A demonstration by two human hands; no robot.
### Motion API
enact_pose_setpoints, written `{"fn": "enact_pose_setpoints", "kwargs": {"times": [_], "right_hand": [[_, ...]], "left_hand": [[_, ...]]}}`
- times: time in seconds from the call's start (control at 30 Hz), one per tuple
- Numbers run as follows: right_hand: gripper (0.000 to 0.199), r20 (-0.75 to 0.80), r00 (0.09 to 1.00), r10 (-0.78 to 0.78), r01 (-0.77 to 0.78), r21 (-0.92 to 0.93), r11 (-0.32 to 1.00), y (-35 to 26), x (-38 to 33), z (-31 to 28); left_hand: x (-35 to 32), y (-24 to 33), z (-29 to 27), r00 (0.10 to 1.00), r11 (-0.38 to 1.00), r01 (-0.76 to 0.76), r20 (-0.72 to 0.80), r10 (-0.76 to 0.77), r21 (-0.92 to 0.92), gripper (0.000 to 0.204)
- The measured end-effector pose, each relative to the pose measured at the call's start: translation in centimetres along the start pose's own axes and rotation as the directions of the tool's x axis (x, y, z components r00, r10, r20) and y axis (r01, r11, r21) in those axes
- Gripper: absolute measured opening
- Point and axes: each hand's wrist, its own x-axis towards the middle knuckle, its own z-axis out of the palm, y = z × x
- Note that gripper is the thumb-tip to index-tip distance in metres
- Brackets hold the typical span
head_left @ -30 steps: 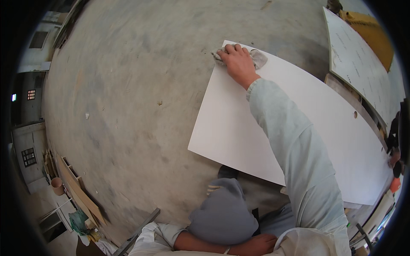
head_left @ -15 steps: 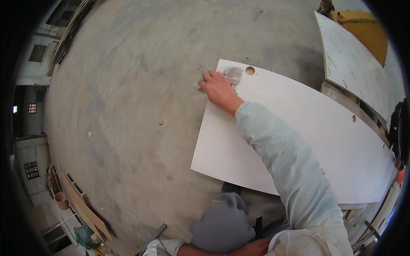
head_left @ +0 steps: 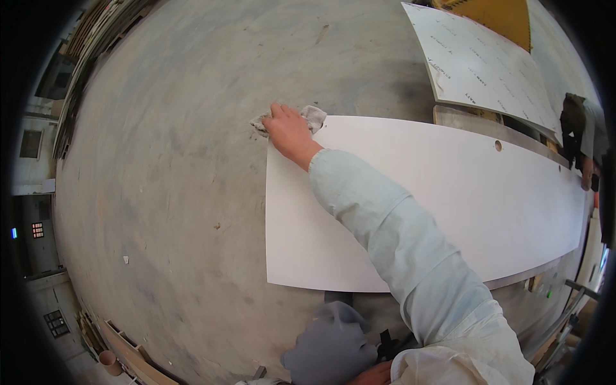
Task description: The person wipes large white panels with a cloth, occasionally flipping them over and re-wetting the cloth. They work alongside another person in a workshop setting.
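Note:
A long white panel stretches from the middle of the view to the right. At its far left corner, my right hand is closed over a crumpled grey rag and presses it against the panel's edge. Bunched cloth shows on both sides of the fingers. A small round hole is cut near the panel's far edge. My left hand lies low by my grey-clad knee, partly cut off by the lower edge and my sleeve, with its fingers hidden.
A white printed sheet lies beyond the panel, with a yellow object behind it. Another person's hand shows at the far right. Boards and a brown pot stand at lower left on the concrete floor.
The view has turned, so the panel lies straighter across it. My right hand and rag have come nearer the corner edge; the hole beside them no longer shows. Another person's hand has come into view.

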Motion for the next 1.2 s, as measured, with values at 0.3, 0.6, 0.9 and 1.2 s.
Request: {"fn": "enact_pose_setpoints", "kwargs": {"times": [0.3, 0.6, 0.9, 1.2], "right_hand": [[0.033, -0.078, 0.984, 0.158, -0.174, -0.289, 0.941, 17.1, -11.7, -17.4], [0.023, -0.114, 0.975, 0.191, -0.213, -0.237, 0.948, 11.2, -9.9, -12.7], [0.012, -0.014, 0.995, -0.097, 0.096, -0.037, 0.995, 0.7, -0.2, 0.3], [0.023, -0.127, 0.919, 0.374, -0.395, -0.296, 0.870, 18.0, -15.2, -21.5]], "left_hand": [[-0.1, 0.0, 0.4, 0.999, 0.999, -0.032, -0.013, 0.031, -0.012, 0.035], [-0.4, 0.6, 0.6, 0.999, 0.998, -0.045, -0.002, 0.045, -0.033, 0.036], [0.0, 1.3, -2.9, 0.993, 0.997, 0.074, 0.095, -0.074, 0.004, 0.037], [-0.3, 2.2, -5.0, 0.987, 0.990, 0.127, 0.089, -0.132, 0.053, 0.038]]}}
